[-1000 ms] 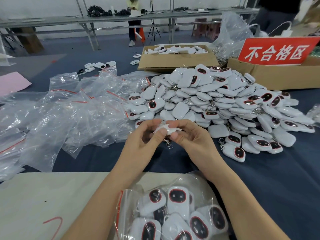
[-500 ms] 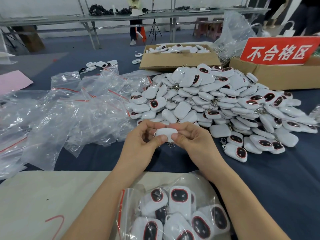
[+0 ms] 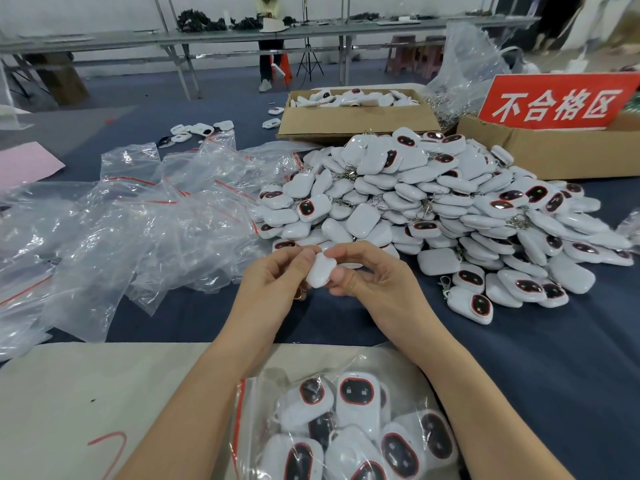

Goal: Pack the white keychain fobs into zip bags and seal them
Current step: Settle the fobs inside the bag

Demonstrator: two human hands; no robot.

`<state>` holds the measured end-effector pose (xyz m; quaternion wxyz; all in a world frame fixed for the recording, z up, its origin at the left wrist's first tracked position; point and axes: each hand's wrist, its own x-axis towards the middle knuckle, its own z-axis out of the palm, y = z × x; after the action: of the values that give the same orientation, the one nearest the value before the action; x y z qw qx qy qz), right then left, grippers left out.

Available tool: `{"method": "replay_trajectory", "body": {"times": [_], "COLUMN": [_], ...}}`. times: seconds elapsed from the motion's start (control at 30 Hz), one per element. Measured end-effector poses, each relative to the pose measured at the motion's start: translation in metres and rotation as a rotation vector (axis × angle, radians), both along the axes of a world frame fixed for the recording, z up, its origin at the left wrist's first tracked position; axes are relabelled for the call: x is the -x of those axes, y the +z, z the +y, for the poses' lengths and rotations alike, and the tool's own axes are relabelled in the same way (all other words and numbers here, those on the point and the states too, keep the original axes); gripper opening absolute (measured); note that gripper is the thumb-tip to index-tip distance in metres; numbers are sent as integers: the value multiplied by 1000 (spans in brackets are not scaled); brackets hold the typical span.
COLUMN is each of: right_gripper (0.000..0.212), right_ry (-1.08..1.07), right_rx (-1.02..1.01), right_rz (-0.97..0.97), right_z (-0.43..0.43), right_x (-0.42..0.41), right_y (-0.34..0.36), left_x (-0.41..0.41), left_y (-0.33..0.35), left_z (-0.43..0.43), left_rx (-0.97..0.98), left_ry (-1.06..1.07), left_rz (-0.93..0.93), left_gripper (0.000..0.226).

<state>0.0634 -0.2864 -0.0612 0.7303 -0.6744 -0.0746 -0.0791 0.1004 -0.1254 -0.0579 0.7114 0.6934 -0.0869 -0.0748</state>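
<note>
Moved: small white plastic keychain fob (image 3: 320, 271) — crosswise between the fingertips half a second ago, now turned nearly on end, plain back toward the camera.
Left hand (image 3: 277, 277): thumb and fingers pinch the fob's left edge; a metal key ring (image 3: 299, 294) hangs beside the palm.
Right hand (image 3: 375, 280): thumb and forefinger pinch the fob's right edge — the two hands are close together above the table.
Table: dark blue cloth (image 3: 554, 375), with a beige sheet (image 3: 86, 393) at its near edge.
Filled bag: clear zip bag with a red seal strip (image 3: 346, 427) lies on the beige sheet between the forearms and holds several fobs.
Pile: large heap of white fobs (image 3: 433, 209) just beyond the hands, spreading right.
Empty bags: crumpled heap of clear zip bags (image 3: 138, 230) left of the pile.
Boxes: shallow brown cardboard box (image 3: 356, 123) of more fobs behind the pile; second cardboard box (image 3: 554, 157) at right, with a red sign with white characters (image 3: 557, 102) above it.
</note>
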Motion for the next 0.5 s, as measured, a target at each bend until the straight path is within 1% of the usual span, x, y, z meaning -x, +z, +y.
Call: {"method": "replay_trajectory", "body": {"times": [0.2, 0.37, 0.5], "right_gripper": [18, 21, 17], "right_ry": [1, -2, -61], "right_rx": [11, 47, 75], "right_rz": [8, 31, 63], "right_z": [0, -2, 1], "right_x": [0, 2, 0], "right_y": [1, 2, 0], "left_x": [-1, 1, 2], "left_y": [0, 1, 4], "left_z": [0, 2, 1], "left_rx": [-2, 113, 141], "left_ry": [5, 35, 40], "left_rz": [9, 38, -23], "left_gripper": [21, 19, 29]}}
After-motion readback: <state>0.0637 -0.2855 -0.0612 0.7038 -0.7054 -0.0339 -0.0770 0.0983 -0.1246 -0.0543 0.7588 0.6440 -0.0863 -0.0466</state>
